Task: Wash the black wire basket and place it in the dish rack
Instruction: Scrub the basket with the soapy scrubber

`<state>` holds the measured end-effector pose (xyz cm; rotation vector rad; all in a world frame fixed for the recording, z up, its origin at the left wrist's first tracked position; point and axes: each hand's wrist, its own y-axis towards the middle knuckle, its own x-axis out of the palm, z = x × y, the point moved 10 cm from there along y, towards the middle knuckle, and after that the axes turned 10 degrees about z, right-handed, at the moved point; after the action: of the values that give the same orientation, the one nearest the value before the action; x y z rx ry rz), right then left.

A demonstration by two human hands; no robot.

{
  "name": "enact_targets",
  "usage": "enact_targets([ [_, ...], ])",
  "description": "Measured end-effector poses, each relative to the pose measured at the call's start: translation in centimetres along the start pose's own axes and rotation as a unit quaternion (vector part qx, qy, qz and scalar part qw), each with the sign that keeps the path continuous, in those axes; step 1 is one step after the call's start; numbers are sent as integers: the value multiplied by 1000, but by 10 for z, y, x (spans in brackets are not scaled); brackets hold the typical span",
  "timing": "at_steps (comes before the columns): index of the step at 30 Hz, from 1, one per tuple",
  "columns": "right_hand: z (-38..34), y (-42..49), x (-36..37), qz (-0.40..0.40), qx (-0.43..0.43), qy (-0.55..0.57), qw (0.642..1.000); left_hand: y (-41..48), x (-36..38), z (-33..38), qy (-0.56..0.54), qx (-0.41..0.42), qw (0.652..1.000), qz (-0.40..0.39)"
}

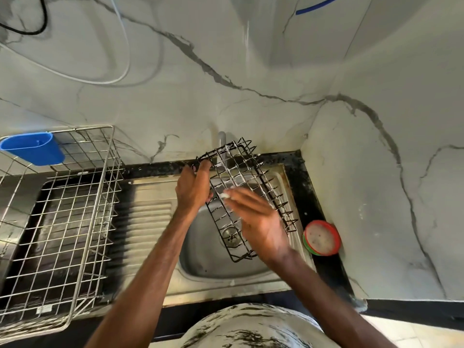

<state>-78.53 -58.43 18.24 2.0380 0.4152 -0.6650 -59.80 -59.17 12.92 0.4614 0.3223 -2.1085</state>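
The black wire basket (247, 177) hangs tilted over the steel sink bowl (200, 254), flecked with white soap foam. My left hand (194, 187) grips its upper left rim. With fingers stretched flat and foam on the fingertips, my right hand (258, 219) lies against the basket's wire grid near its middle. The silver wire dish rack (62, 217) stands on the counter to the left of the sink.
A grey tap (222, 140) rises behind the basket. A blue plastic cup holder (32, 148) hangs on the rack's far left corner. A red and green round dish (322, 237) with soap sits on the black counter right of the sink. The ribbed drainboard (148, 222) lies between rack and bowl.
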Motion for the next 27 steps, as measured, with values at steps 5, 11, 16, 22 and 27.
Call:
enact_targets([
  [5,27,11,-10,8,17,3,1000,1,0,-4,5,-17,1000,-12],
  [11,63,0,-32,65,85,-40,993,4,0,-11,6,-26,999,-18],
  [16,54,-52,-40,59,110,-21,992,10,-16,-6,27,-10,1000,10],
  [22,29,-19,-25,71,63,4,995,-3,0,-5,46,4,998,-31],
  [27,9,5,0,7,-17,18,1000,-10,3,-4,56,26,997,-39],
])
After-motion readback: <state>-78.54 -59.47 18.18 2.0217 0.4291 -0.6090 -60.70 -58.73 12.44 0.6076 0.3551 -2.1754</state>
